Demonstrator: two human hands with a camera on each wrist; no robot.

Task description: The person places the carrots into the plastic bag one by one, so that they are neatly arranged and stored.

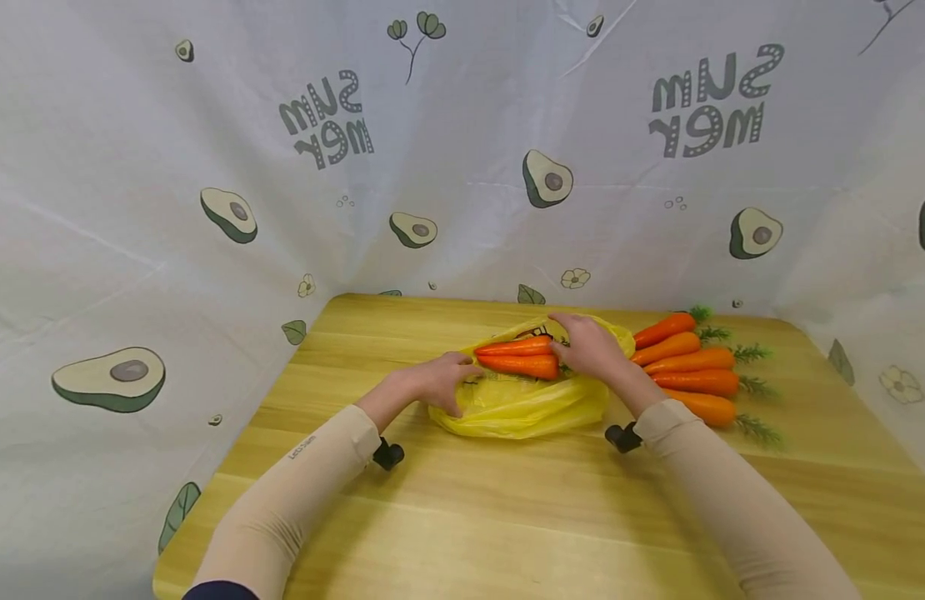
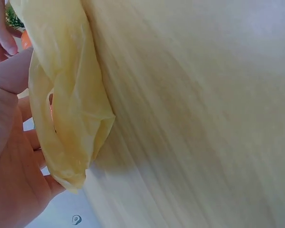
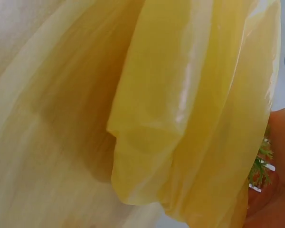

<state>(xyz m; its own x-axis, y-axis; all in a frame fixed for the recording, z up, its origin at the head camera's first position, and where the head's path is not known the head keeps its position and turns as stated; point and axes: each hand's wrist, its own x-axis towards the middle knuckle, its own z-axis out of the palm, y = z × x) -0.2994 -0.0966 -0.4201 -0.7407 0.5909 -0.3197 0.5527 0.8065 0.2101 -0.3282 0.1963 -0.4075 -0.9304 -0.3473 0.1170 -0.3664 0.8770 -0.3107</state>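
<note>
Left grip at the left end of the bag: thumb and fingers spread apart at its edge, fingertips partly behind the film in the left wrist view. Right grip at the bag's far right side, thumb and forefinger apart beside the leafy ends of the two carrots; cannot tell whether it pinches leaf or film. Bag thin yellow plastic, translucent, creased into soft folds, black print showing in places. The two carrots lie in it side by side, smooth, glossy, orange-red, tapered, tips to the left. Just right of the bag, five carrots in a loose fan, orange to red-orange, thick ends right, feathery green tops beyond. Both forearms in close-fitting beige sleeves, a small black device under each wrist. Tabletop pale yellow wood grain, rounded far corners. Behind and to the sides, a white curtain, lightly creased, printed with halved avocados, leaves, flowers, mirror-reversed grey lettering.
</note>
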